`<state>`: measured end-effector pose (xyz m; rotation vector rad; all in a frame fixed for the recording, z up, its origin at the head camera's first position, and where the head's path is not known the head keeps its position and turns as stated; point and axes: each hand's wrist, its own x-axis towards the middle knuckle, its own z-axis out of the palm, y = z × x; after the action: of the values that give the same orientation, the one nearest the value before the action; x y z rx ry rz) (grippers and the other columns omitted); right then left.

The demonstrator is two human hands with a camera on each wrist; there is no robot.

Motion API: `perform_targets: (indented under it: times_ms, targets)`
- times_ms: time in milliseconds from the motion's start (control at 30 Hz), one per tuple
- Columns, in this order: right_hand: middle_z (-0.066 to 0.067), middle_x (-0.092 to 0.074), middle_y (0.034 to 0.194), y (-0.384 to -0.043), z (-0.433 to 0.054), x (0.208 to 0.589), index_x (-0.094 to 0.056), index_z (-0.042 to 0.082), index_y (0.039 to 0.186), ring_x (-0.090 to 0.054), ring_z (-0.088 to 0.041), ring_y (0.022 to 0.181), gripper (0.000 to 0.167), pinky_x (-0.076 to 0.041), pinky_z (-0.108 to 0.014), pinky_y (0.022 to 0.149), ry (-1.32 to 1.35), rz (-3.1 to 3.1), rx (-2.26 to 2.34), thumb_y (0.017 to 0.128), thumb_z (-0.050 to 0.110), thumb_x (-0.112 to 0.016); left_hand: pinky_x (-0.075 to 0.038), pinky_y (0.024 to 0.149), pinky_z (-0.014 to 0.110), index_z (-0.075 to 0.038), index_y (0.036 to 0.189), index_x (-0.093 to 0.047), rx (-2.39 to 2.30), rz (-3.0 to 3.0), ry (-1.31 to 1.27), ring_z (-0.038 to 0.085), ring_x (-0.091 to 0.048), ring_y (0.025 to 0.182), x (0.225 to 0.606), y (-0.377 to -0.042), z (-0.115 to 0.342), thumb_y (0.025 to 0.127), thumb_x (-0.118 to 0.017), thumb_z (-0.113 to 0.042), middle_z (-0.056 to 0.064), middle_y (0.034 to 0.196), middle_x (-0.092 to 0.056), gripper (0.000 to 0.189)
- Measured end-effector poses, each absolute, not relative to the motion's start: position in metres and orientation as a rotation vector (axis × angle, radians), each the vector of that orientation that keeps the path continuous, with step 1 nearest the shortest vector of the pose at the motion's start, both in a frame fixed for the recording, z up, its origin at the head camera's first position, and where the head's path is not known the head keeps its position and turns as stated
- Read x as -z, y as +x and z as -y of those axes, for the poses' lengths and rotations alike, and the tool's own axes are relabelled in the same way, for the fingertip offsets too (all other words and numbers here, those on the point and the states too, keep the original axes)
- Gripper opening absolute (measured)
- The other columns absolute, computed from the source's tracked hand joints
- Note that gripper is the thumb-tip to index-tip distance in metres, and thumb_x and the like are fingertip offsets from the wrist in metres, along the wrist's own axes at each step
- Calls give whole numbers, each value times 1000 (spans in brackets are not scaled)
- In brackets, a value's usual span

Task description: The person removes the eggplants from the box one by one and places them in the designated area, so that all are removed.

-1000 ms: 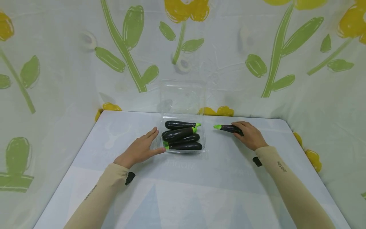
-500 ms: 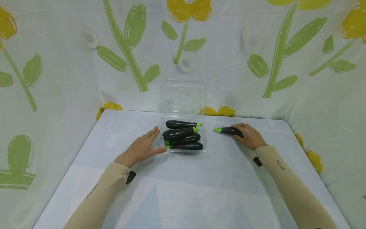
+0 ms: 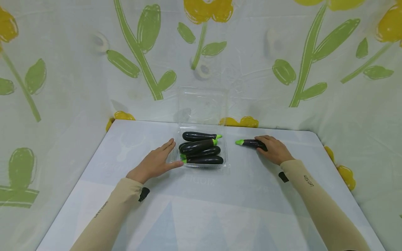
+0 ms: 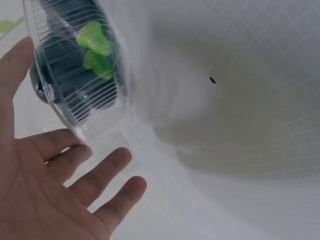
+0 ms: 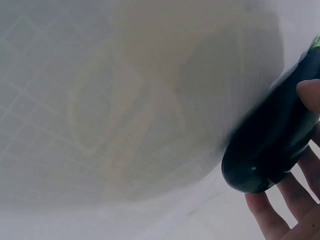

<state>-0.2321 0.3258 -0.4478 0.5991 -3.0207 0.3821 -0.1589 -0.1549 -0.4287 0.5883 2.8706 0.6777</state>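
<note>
Eggplant [image 3: 249, 143], partly hidden, gripped by right fingers [image 5: 262, 212]; left fingers [image 4: 102, 174] spread, contact with box [image 3: 224, 148] unclear

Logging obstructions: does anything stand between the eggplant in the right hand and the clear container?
Nothing visible stands between the eggplant and the container; its lid is up at the back, and the left hand is at its left side.

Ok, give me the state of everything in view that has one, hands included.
Clear container: uncovered.
Lid: open, raised behind the container.
Eggplants in the container: lying down, some overlapping.
Separate eggplant: outside the container, held, green end toward it.
Left hand: spread at the container's left side.
Right hand: gripping the separate eggplant.
</note>
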Motion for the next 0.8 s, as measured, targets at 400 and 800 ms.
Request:
perform_targets:
  times_ms: [400, 800]
  targets:
    - [-23, -52, 144, -234, -327, 445, -53, 7, 146, -50, -45, 130, 54, -42, -63, 105, 608, 3036, -374, 96, 18, -71, -28, 118, 57, -3, 160, -25, -670, -2870, 580, 38, -30, 148, 429, -160, 155, 92, -59, -67, 11, 168, -18, 99]
    - [-22, -54, 143, -235, -322, 443, -56, 8, 144, -50, -43, 130, 53, -42, -62, 105, 602, 2988, -382, 95, 20, -72, -28, 118, 56, -2, 160, -26, -667, -2870, 584, 37, -29, 149, 430, -161, 155, 92, -60, -67, 11, 168, -18, 100]
